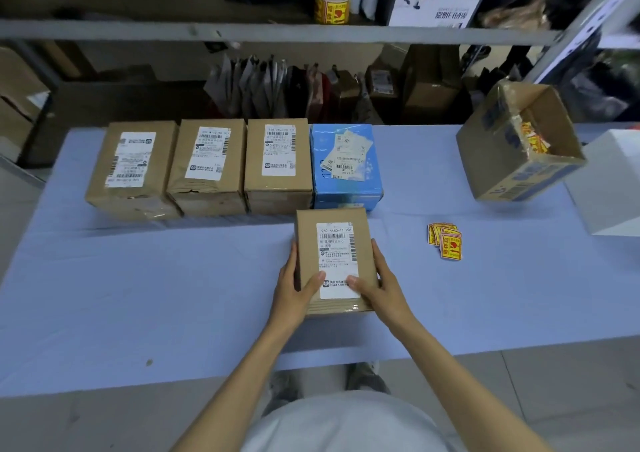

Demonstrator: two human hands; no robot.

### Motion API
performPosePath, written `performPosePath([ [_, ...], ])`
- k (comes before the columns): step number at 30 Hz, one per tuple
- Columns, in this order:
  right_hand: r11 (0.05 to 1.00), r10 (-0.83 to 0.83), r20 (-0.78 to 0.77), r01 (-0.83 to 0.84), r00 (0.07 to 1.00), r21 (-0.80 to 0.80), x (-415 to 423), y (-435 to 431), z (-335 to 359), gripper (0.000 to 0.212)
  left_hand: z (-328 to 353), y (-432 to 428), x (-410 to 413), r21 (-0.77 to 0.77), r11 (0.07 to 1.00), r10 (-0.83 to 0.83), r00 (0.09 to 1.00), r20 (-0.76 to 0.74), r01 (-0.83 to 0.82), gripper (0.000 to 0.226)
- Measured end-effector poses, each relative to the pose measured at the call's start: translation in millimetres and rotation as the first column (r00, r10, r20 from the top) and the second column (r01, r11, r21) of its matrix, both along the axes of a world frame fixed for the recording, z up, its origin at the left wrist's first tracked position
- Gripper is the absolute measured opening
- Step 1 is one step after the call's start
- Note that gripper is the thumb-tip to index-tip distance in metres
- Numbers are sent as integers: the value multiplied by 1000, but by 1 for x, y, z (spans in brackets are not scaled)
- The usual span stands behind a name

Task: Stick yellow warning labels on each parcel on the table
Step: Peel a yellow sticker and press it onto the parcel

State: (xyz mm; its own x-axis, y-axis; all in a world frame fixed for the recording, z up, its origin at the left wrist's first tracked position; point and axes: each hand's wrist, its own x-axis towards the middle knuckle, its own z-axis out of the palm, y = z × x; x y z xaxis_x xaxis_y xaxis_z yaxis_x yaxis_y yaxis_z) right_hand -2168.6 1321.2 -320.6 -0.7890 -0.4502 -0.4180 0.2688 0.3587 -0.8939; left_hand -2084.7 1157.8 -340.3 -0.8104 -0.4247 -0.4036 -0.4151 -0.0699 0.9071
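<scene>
A small brown parcel (308, 240) with a white shipping label lies in the middle of the blue table (138, 278). My left hand (294, 285) grips its left side and my right hand (379, 285) grips its right side, both thumbs on top. Behind it stands a row of three brown parcels (133, 167) (207, 166) (278, 164) and one blue parcel (346, 166). A small pile of yellow warning labels (446, 240) lies on the table to the right of my hands.
An open cardboard box (519, 147) holding more yellow labels stands tilted at the back right, beside a white box (609, 188). A roll of yellow labels (332, 3) sits on the shelf above. Bags and cartons fill the shelf behind the table.
</scene>
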Motion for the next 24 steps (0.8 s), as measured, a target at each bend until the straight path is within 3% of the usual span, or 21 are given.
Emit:
performPosePath([
  [6, 999, 33, -2, -33, 999, -10, -2, 1, -2, 79, 4, 4, -2, 4, 997, 74, 997, -13, -74, 71],
  [24, 997, 71, -49, -73, 996, -33, -10, 6, -1, 82, 9, 10, -2, -51, 990, 134, 990, 33, -133, 73],
])
